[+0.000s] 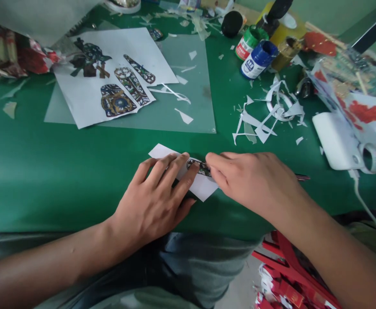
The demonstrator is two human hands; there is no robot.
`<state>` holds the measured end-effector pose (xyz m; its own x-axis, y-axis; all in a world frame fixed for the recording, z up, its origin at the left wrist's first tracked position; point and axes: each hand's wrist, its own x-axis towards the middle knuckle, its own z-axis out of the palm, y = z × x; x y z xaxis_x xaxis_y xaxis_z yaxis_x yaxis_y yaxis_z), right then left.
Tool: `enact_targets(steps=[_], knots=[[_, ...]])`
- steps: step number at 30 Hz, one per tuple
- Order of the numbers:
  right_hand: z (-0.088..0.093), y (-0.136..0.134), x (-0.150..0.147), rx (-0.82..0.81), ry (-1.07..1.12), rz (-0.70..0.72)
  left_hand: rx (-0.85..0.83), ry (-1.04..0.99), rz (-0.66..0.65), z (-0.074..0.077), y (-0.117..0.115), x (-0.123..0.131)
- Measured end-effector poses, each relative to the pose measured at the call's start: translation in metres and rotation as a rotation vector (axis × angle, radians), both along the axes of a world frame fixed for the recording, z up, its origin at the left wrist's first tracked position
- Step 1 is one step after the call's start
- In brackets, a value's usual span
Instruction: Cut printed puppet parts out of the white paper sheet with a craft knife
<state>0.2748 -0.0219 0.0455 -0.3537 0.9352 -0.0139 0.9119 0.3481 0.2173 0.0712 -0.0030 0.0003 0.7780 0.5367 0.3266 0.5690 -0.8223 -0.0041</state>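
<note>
A small strip of white paper (203, 189) lies on the green table near its front edge, with a dark patterned figure (203, 168) printed or painted on it. My left hand (155, 193) rests over the left part of the strip, fingers stretched out and a fingertip pressing on the figure. At the strip's right end, my right hand (252, 176) is closed in a pinch close to the paper. Whatever it grips is hidden by the fingers. A thin dark reddish stick end (302, 177) shows behind that hand; I cannot tell whether it is held.
A white sheet with coloured cut-out figures (75, 101) lies on a translucent mat (203, 116). Paper scraps (261, 128) surround a tape roll (279, 105). Paint jars (258, 58) stand at the back right. A white device (335, 139) with a cable sits at right.
</note>
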Motion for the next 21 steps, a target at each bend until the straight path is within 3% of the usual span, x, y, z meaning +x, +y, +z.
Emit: enact_targets(steps=[21], knots=[[-0.0022, -0.0045, 0.0023, 0.009, 0.014, -0.029, 0.018, 0.002, 0.003, -0.0002, 0.0, -0.0007]])
